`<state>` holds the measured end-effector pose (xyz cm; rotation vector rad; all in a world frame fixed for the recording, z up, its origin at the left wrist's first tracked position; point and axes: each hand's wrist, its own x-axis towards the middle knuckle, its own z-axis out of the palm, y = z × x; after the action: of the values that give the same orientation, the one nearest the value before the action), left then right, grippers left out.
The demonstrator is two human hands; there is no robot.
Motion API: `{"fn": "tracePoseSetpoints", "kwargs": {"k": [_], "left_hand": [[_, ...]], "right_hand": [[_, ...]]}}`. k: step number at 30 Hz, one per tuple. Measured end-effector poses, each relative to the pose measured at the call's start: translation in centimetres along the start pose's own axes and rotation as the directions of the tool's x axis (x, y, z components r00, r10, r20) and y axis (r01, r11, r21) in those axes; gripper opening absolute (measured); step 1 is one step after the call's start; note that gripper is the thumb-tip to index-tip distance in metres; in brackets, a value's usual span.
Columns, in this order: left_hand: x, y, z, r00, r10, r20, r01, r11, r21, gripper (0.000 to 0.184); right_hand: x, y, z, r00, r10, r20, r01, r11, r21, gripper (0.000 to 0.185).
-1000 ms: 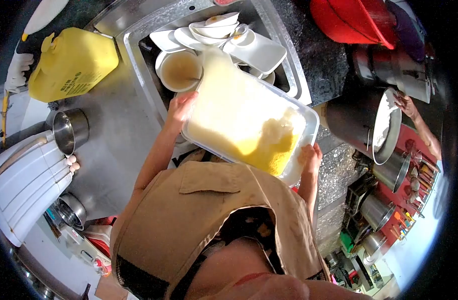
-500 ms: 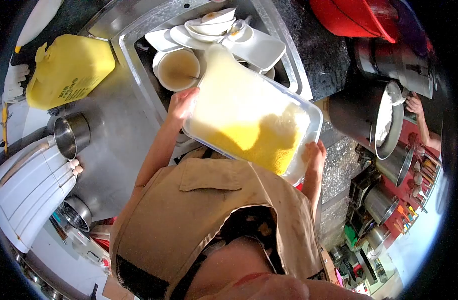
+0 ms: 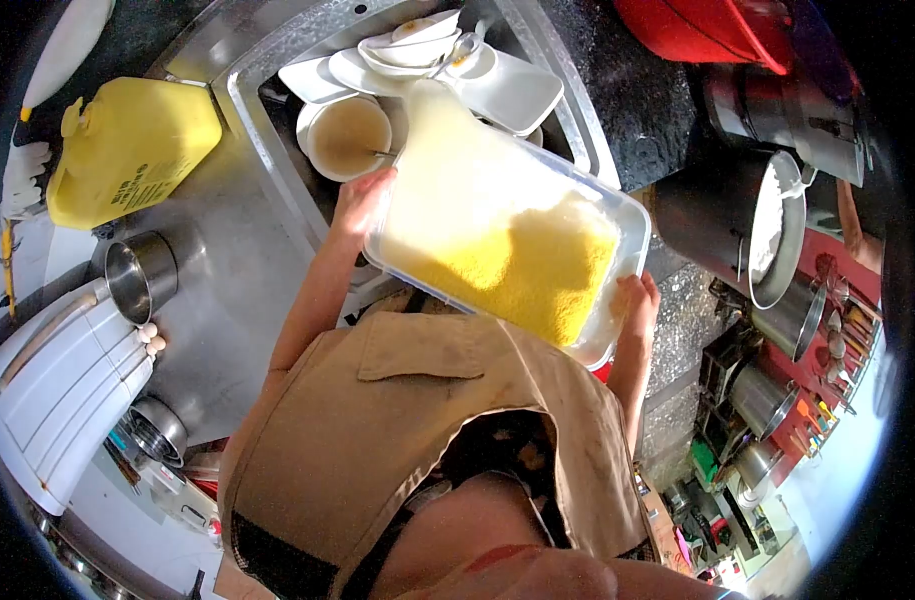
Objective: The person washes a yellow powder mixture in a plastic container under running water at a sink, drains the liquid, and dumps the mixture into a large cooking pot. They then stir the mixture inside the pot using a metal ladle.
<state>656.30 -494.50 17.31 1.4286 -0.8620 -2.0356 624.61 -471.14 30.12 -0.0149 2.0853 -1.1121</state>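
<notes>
My left hand (image 3: 364, 200) grips the left side of a clear plastic tub (image 3: 632, 225), and my right hand (image 3: 635, 303) holds its lower right corner. The tub is tilted over a sink (image 3: 589, 110). Yellow grains (image 3: 557, 280) lie in its near part, under cloudy whitish liquid that pours off the far left corner into the sink. Beside the stream, a white bowl (image 3: 349, 138) holds murky liquid and a utensil. Stacked white dishes (image 3: 512, 90) fill the sink behind it.
A yellow jug (image 3: 137, 150) and a steel pot (image 3: 142, 275) stand on the left counter (image 3: 227, 330). At right are a red basin (image 3: 697, 30) and a large pot (image 3: 707, 225) with a pan (image 3: 777, 230) of white stuff. Another person's forearm (image 3: 857, 235) shows there.
More yellow grains show as whitish liquid has drained from the tub. My right hand has shifted slightly right with the tub's corner. The other person's hand has left the pan's edge.
</notes>
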Motion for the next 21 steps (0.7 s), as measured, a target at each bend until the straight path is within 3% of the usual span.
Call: {"fn": "tracePoseSetpoints", "kwargs": {"k": [12, 21], "left_hand": [[-0.5, 1.4, 0.7, 0.998, -0.056, 0.021, 0.057, 0.996, -0.064, 0.027], [-0.3, 2.3, 1.1, 0.998, -0.060, -0.008, 0.060, 0.998, 0.019, 0.033]], "right_hand": [[0.1, -0.6, -0.3, 0.999, 0.009, 0.034, -0.010, 1.000, 0.024, 0.017], [0.8, -0.3, -0.6, 0.999, 0.012, 0.033, -0.013, 0.999, 0.030, 0.017]]}}
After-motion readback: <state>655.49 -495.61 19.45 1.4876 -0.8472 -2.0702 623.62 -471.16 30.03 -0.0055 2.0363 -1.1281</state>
